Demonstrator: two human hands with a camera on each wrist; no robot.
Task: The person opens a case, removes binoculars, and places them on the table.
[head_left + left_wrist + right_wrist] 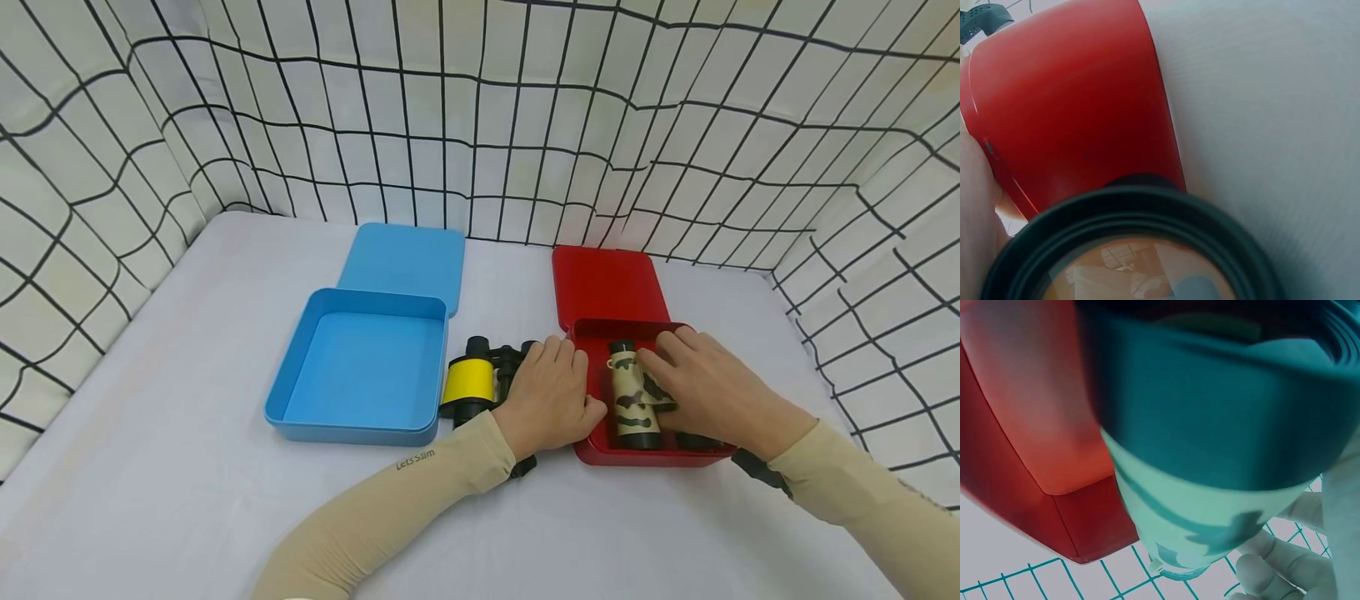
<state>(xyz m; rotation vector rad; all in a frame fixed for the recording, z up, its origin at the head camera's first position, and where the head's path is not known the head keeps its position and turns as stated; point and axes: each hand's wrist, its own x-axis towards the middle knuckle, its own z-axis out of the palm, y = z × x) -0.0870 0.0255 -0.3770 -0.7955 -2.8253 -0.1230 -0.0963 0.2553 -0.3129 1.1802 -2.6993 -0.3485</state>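
Observation:
My left hand (551, 396) grips the left rim of the open red box (652, 458), its thumb over the edge and its fingertips hidden. Partly under that hand stand black-and-yellow binoculars (470, 379); the left wrist view shows a round black lens rim (1132, 206) beside the box's outer wall (1072, 106). With the right hand (720, 392) I hold camouflage binoculars (632, 396) inside the red box. Bent fingers cover much of their right barrel. In the right wrist view the dark end of one barrel (1216, 412) fills the middle, with fingers (1285, 562) beyond it.
An open blue box (360, 367) with nothing in it stands on the left, its lid (405, 258) laid back. Behind the red box lies its lid (609, 287). Black grid fencing (442, 133) runs around the back and sides of the white surface (187, 400).

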